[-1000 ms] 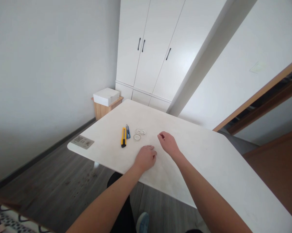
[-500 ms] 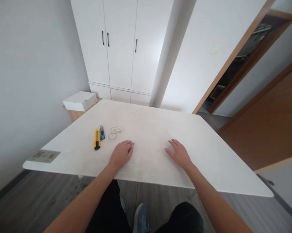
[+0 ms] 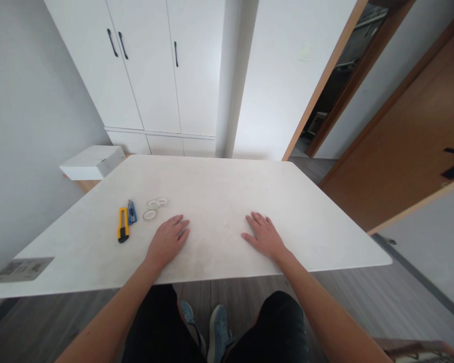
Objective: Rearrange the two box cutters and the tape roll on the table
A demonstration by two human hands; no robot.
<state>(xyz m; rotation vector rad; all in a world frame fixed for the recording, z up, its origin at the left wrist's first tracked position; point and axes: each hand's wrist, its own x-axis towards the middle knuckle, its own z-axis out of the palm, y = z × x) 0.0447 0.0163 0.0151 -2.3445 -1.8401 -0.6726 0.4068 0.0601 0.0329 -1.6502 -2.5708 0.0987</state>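
Both hands are now lying flat and spread on the surface, holding nothing; a second ago they were loosely curled. Left hand is resting nearest the clear rings and yellow cutter, toward the left edge; right hand is well apart.

Both hands flat on table

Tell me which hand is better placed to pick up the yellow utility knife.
Left. The left hand lies flat on the table, close to the clear tape rolls and the yellow utility knife. The right hand rests flat farther off and would probably have to cross over.
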